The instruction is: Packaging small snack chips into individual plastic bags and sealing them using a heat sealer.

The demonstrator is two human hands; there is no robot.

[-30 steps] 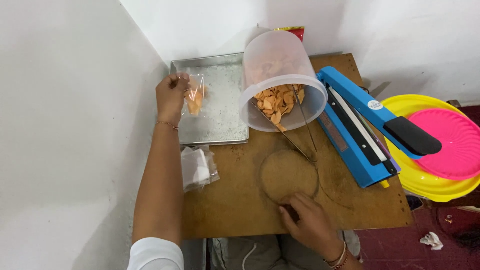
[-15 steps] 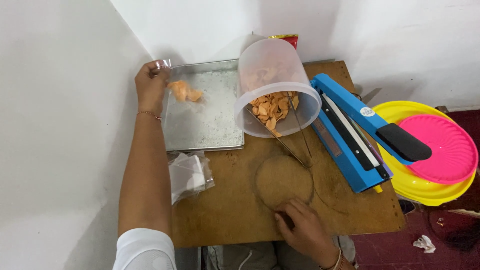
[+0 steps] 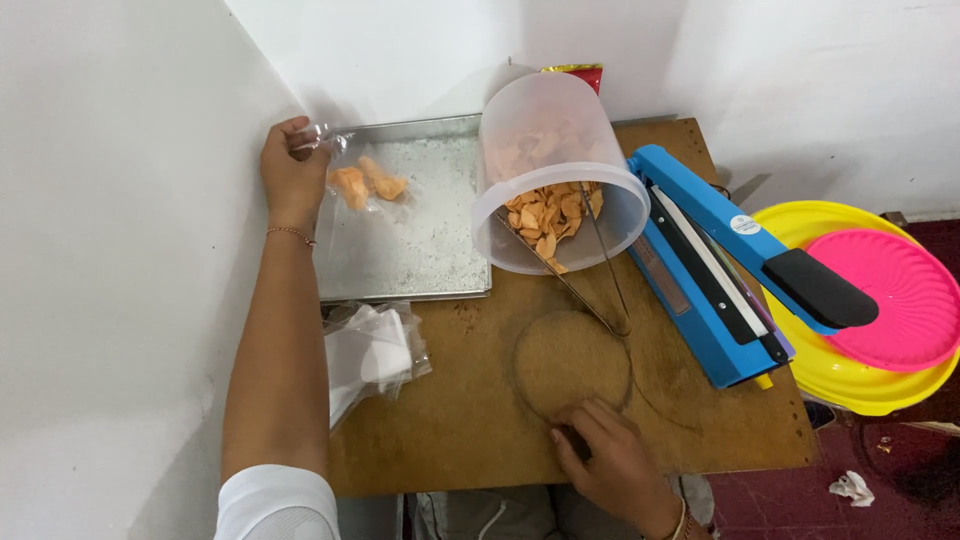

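My left hand (image 3: 290,165) pinches the top of a small clear bag (image 3: 365,182) with a few orange chips inside. The bag lies over the far left corner of a metal tray (image 3: 420,250). A clear plastic tub (image 3: 550,130), tipped on its side, holds more orange chips (image 3: 550,215), and metal tongs (image 3: 590,280) stick out of its mouth. At the wooden table's (image 3: 460,420) front edge my right hand (image 3: 615,460) rests with its fingers curled. A dark patch sits under the fingers; whether they grip anything is unclear.
A blue heat sealer (image 3: 720,270) lies to the right of the tub. A pile of empty clear bags (image 3: 370,355) sits at the table's left edge. Off the table to the right, a pink plate (image 3: 890,300) rests on a yellow plate (image 3: 830,370). White walls close the left and back.
My left hand has carried the bag of chips from the tray's middle left up to its far left corner. My right hand has stayed at the table's front edge.
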